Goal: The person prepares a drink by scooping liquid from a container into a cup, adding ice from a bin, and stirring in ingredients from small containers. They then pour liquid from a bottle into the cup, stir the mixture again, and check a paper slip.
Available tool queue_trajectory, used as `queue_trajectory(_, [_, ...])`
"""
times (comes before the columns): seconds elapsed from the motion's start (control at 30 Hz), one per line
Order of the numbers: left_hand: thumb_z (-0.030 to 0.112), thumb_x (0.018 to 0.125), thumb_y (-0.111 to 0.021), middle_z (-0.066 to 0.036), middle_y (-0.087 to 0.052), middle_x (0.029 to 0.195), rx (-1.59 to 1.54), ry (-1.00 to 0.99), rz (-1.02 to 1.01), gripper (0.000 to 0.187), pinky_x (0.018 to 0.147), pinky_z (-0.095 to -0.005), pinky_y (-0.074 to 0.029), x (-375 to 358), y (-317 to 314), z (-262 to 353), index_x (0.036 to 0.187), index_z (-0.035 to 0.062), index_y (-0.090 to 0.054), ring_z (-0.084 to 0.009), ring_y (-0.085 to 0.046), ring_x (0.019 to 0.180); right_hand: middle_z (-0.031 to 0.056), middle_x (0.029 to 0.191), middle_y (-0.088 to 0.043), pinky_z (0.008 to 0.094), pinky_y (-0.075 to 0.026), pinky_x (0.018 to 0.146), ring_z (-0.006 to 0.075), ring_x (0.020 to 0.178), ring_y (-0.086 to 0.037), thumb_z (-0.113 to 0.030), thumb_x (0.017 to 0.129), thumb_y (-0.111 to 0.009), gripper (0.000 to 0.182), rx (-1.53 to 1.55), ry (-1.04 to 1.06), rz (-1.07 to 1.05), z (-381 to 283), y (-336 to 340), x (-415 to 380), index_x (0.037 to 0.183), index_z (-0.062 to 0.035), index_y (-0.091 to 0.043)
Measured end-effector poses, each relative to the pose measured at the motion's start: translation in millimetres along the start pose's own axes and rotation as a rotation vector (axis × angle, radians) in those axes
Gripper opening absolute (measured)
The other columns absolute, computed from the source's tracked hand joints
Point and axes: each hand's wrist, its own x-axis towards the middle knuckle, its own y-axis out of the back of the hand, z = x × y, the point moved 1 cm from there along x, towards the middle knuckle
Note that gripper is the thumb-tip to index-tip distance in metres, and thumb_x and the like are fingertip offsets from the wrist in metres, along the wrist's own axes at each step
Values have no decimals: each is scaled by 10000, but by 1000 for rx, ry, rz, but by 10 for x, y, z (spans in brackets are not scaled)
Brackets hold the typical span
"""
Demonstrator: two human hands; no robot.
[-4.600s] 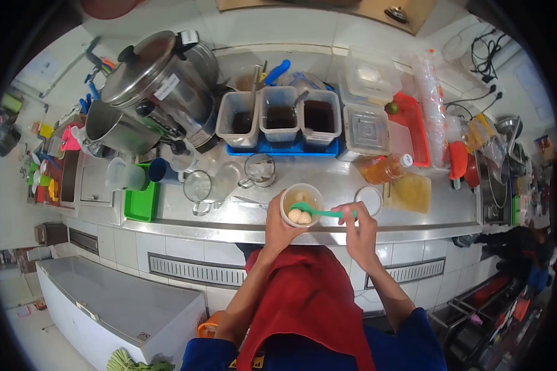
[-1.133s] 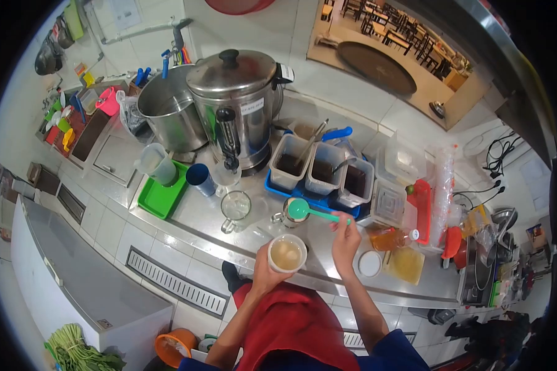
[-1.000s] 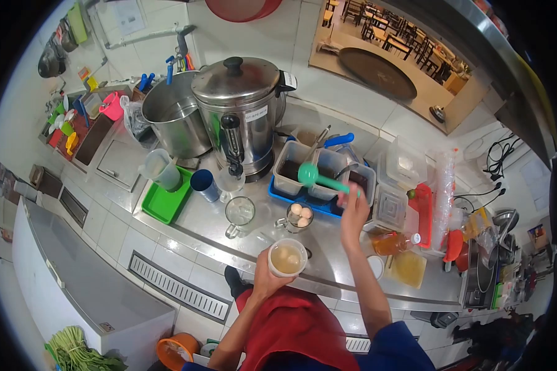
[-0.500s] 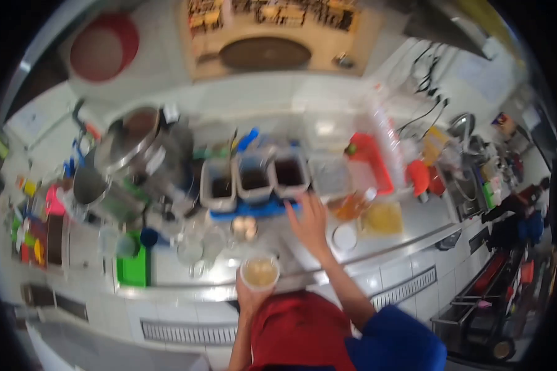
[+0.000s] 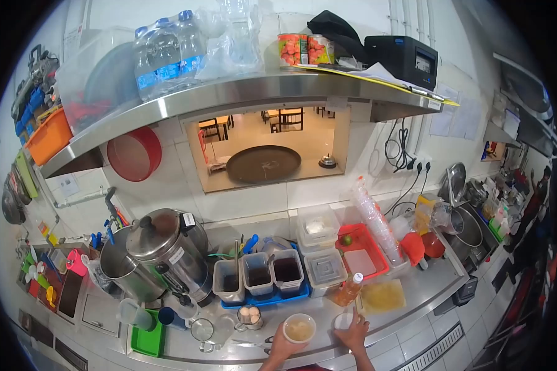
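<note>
Near the counter's front edge, my left hand [image 5: 283, 345] is wrapped round a white cup [image 5: 299, 328] with a pale, lumpy content. To its right, my right hand [image 5: 354, 334] has its fingers closed at the edge of a round white lid [image 5: 343, 321] on the counter. Behind that lid stands a bottle of orange-brown liquid [image 5: 349, 290], beside a yellowish flat square [image 5: 382, 297]. A glass of egg-like balls [image 5: 249, 317] is left of the cup. Three containers of dark contents, one of them [image 5: 288, 272] at the right, sit in a blue tray [image 5: 266, 301].
Large steel pots, one lidded [image 5: 156, 235], stand at the left, with a green tray [image 5: 147, 342] in front. Glass mugs [image 5: 202, 331] are near the front edge. A red basket [image 5: 370, 241] is behind the bottle. Overhead runs a steel shelf [image 5: 241, 90] holding bottles and cans.
The view has tilted up, showing the shelf. My right hand has gone from near the dark containers to the white lid. My left hand still holds the cup.
</note>
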Motion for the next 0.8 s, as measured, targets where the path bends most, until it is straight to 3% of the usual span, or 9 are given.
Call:
queue_trajectory(0.1, [235, 613, -974, -156, -650, 1254, 70, -8, -22, 869, 1011, -400, -501, 84, -159, -80, 1336, 24, -541, -306, -638, 1171, 267, 1367, -502, 554, -375, 1052, 466, 1188, -489, -425, 609, -916, 1171, 276, 6, -51, -21, 142, 56, 1560, -85, -325])
queue_trajectory(0.17, [236, 619, -972, -161, -637, 1282, 45, -29, -43, 879, 1029, -408, -488, 124, -263, -249, 1356, 35, -536, -315, -621, 1199, 269, 1342, -508, 560, -356, 1078, 462, 1254, -460, -404, 581, -927, 1227, 718, 122, -122, -294, 462, 108, 1581, -82, -294])
queue_trajectory(0.23, [235, 626, -971, -161, -614, 1329, -20, -42, -14, 909, 1059, -410, -467, 134, -345, -468, 1388, 41, -513, -312, -594, 1242, 260, 1359, -501, 545, -348, 1103, 454, 1286, -447, -308, 595, -918, 1227, 238, 468, -195, -638, 1007, 84, 1606, -97, -257])
queue_trajectory(0.3, [216, 635, -963, -161, -603, 1341, -78, -30, -27, 919, 1066, -411, -464, 151, -369, -503, 1405, 41, -492, -301, -586, 1251, 242, 1360, -505, 547, -341, 1114, 436, 1283, -450, -257, 606, -903, 1218, -172, 579, -263, -952, 1281, 55, 1616, -103, -240])
queue_trajectory(0.4, [170, 628, -941, -156, -601, 1323, -82, -29, -90, 921, 1047, -406, -484, 208, -298, -341, 1414, 48, -477, -308, -588, 1252, 226, 1349, -515, 532, -354, 1108, 430, 1263, -462, -276, 600, -905, 1233, -163, 729, -359, -1086, 1174, 121, 1622, -118, -233])
queue_trajectory(0.47, [157, 624, -933, -159, -591, 1330, -62, -21, -89, 922, 1040, -404, -487, 218, -276, -275, 1416, 45, -474, -317, -588, 1254, 273, 1296, -523, 519, -406, 1072, 425, 1214, -513, -310, 573, -910, 1265, 34, 873, -392, -1294, 1158, 199, 1631, -186, -228])
queue_trajectory(0.6, [140, 616, -921, -174, -562, 1357, -14, -75, -76, 938, 1030, -412, -493, 179, -203, -337, 1427, 32, -461, -348, -579, 1262, 214, 1360, -520, 500, -418, 1089, 414, 1251, -511, -350, 643, -903, 1176, 245, 771, -582, -1509, 961, 280, 1607, -125, -268])
queue_trajectory(0.67, [145, 617, -921, -178, -562, 1355, -43, -116, -69, 938, 1029, -418, -495, 208, -215, -393, 1426, 31, -460, -352, -579, 1261, 214, 1393, -519, 521, -453, 1065, 403, 1286, -519, -435, 733, -817, 1015, 295, 883, -482, -1521, 770, 328, 1595, -203, -334])
queue_trajectory(0.8, [193, 650, -910, -192, -557, 1358, -37, -35, -103, 911, 1047, -427, -479, 158, -171, -427, 1422, 20, -457, -379, -564, 1267, 184, 1446, -505, 508, -486, 1031, 390, 1288, -520, -469, 761, -797, 844, 80, 1211, -261, -1487, 466, 297, 1498, -209, -480])
